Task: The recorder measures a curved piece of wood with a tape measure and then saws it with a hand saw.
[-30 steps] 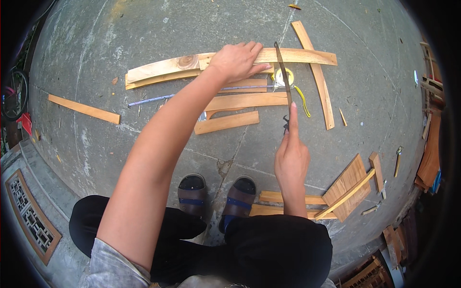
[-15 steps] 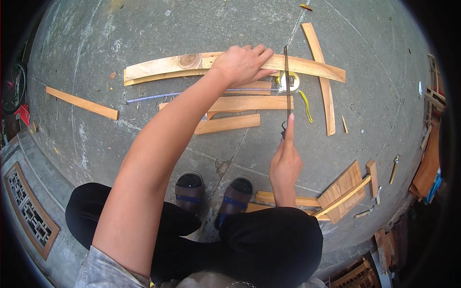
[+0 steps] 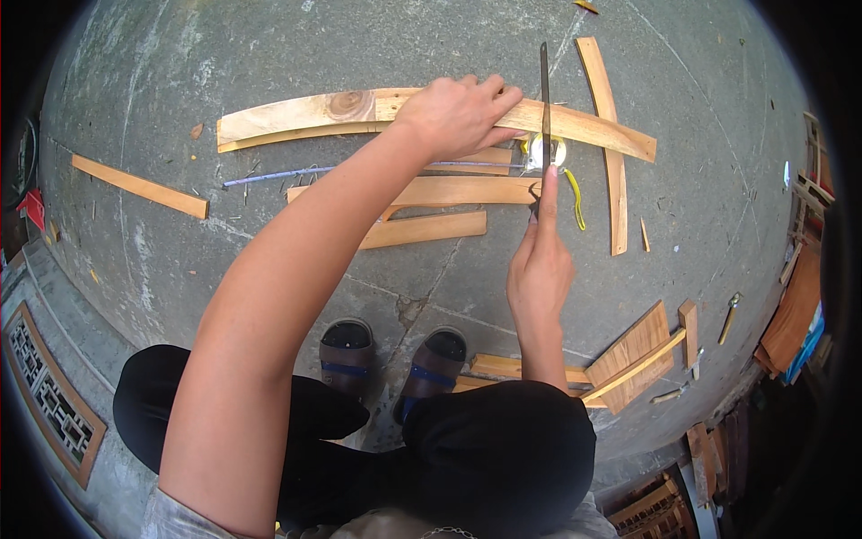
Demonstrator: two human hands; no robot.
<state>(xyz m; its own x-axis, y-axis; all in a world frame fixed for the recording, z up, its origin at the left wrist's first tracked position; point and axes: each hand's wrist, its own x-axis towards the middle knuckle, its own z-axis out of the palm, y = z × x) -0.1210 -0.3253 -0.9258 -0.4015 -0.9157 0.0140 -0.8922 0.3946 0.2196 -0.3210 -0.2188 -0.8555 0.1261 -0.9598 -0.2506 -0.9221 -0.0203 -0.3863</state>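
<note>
A long pale wooden plank point(image 3: 593, 128) lies crosswise in front of me, on top of another wooden strip point(image 3: 278, 138). My left hand point(image 3: 456, 115) grips it near the middle, fingers over the far edge and thumb on the near side. My right hand point(image 3: 541, 265) is closed around the handle of a handsaw point(image 3: 544, 85), its index finger stretched along the back of the blade. The narrow dark blade crosses the plank just right of my left hand. Most of the handle is hidden in my grip. A white and yellow tape measure point(image 3: 558, 152) sits under the blade.
Nearer me lie several wooden strips point(image 3: 449, 191) and a thin bluish rod point(image 3: 278, 176). Another strip point(image 3: 615, 193) runs under the plank's right end; one more point(image 3: 139, 185) is at left. Boards point(image 3: 633, 350) and a hammer point(image 3: 730, 319) rest at lower right.
My right hand has pushed the saw away from me, so more blade reaches past the plank's far edge. My left hand keeps its hold on the plank.
</note>
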